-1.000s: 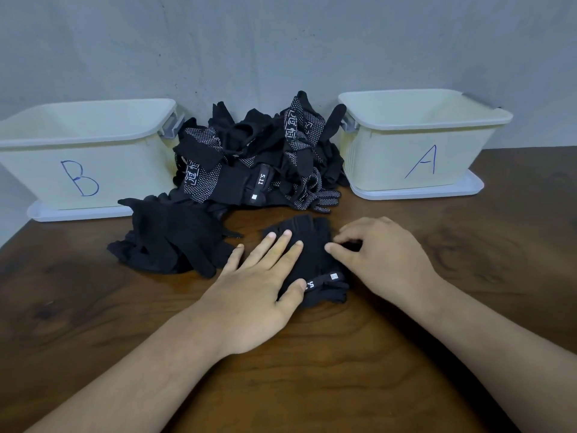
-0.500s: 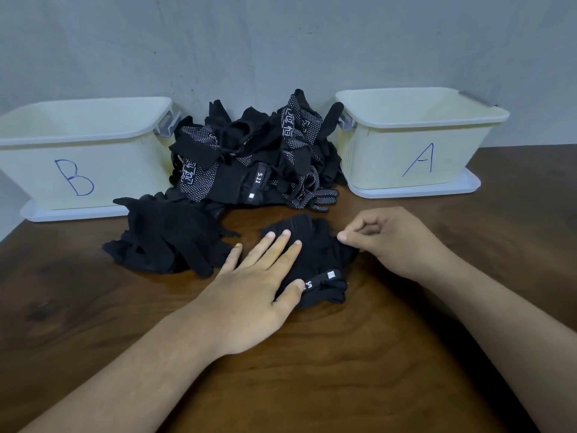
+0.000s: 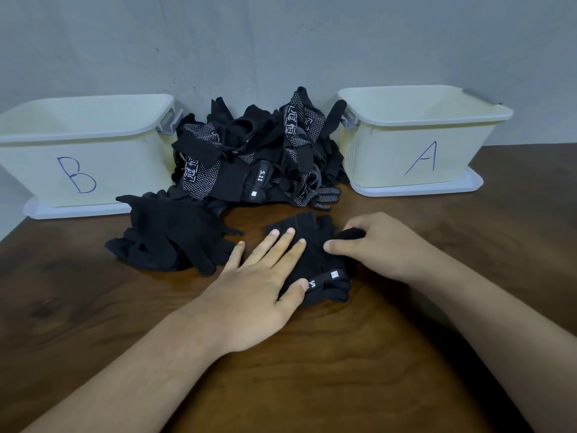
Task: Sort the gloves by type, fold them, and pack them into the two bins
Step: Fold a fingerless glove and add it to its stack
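Observation:
A black fingerless glove (image 3: 315, 264) with a white-lettered wrist strap lies flat on the wooden table in front of me. My left hand (image 3: 262, 282) presses down on its left side with straight fingers. My right hand (image 3: 377, 245) pinches the glove's right edge, with a fold of black fabric between thumb and fingers. A heap of black gloves (image 3: 256, 157), some dotted white, is piled against the wall between the two cream bins. Bin B (image 3: 84, 145) stands at the left and bin A (image 3: 418, 135) at the right.
A smaller pile of plain black gloves (image 3: 171, 235) lies left of my left hand, in front of bin B. Each bin stands on a white lid used as a tray. The grey wall runs close behind. The table's left edge shows at the far left.
My right hand lifted off the glove's right side half a second ago and has now come back onto it, gripping the edge fabric. My left hand has stayed pressed on the glove.

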